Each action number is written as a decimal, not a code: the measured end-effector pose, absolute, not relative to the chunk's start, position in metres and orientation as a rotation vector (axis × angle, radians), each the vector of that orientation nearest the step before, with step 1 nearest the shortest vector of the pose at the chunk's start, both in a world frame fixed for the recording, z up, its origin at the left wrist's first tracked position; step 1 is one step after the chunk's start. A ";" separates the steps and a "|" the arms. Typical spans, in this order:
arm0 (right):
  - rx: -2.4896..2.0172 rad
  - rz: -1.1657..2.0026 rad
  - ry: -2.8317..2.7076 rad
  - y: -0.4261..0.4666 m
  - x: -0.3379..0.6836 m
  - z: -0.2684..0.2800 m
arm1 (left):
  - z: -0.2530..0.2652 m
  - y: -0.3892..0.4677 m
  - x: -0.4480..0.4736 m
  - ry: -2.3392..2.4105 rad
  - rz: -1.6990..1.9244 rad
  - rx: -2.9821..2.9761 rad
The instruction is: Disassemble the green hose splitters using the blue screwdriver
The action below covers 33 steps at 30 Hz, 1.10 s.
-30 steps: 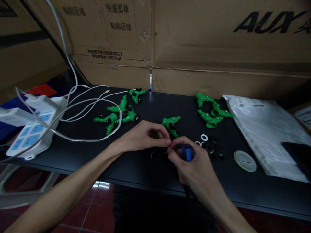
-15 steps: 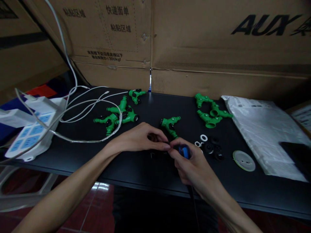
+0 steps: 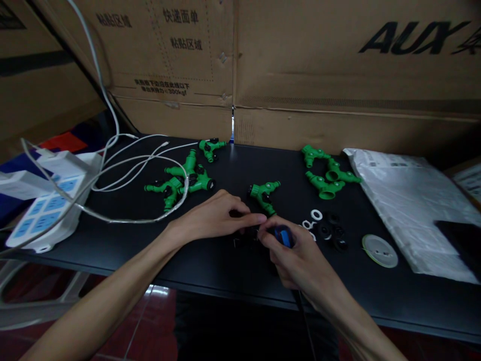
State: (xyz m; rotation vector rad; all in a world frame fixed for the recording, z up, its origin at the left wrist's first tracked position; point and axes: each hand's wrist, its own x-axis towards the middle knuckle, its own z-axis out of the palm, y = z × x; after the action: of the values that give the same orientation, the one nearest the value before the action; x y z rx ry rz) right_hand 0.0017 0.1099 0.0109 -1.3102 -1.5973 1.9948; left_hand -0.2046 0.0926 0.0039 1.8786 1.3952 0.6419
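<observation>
My right hand [image 3: 289, 250] is closed around a blue-and-black corded tool [image 3: 284, 236]; its kind is mostly hidden by the fingers, and its dark cable [image 3: 306, 321] runs down past the table edge. Beside it, my left hand [image 3: 225, 215] is bent over small black parts [image 3: 244, 240] on the table. Its thumb reaches the right fingertips, and what its curled fingers hold is hidden. Just beyond both hands lies a green Y-shaped hose splitter [image 3: 265, 193] with black valve levers.
Several green splitters [image 3: 195, 175] lie at left and green splitter bodies [image 3: 325, 185] at right. White washers [image 3: 316, 215], black rings [image 3: 334, 231] and a round clear disc [image 3: 379, 250] are right of my hands. A power strip [image 3: 56, 200], white cables and a plastic-wrapped package [image 3: 406, 210] flank them; cardboard [image 3: 338, 75] stands behind.
My left thumb has stretched slightly right and upward, and its fingertips have parted from the earlier pinch with the thumb. The right hand keeps hold of the tool, almost in place.
</observation>
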 end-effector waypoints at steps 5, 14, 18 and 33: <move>-1.349 2.038 -1.464 0.108 0.004 0.015 | 0.011 0.092 -0.204 1.228 0.730 1.746; -1.364 2.040 -1.454 0.111 0.003 0.015 | 0.006 0.093 -0.207 1.296 0.687 1.787; -1.409 1.993 -1.537 0.117 0.005 0.008 | 0.006 0.094 -0.209 1.396 0.700 1.872; -1.206 2.023 -1.242 0.142 0.033 0.055 | 0.004 0.095 -0.210 1.503 0.736 2.070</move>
State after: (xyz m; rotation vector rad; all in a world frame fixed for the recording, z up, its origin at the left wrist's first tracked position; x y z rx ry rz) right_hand 0.0328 0.1421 0.0549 -1.2060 -1.2425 2.0234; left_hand -0.2095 0.0952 0.0040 2.0703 1.5034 0.7361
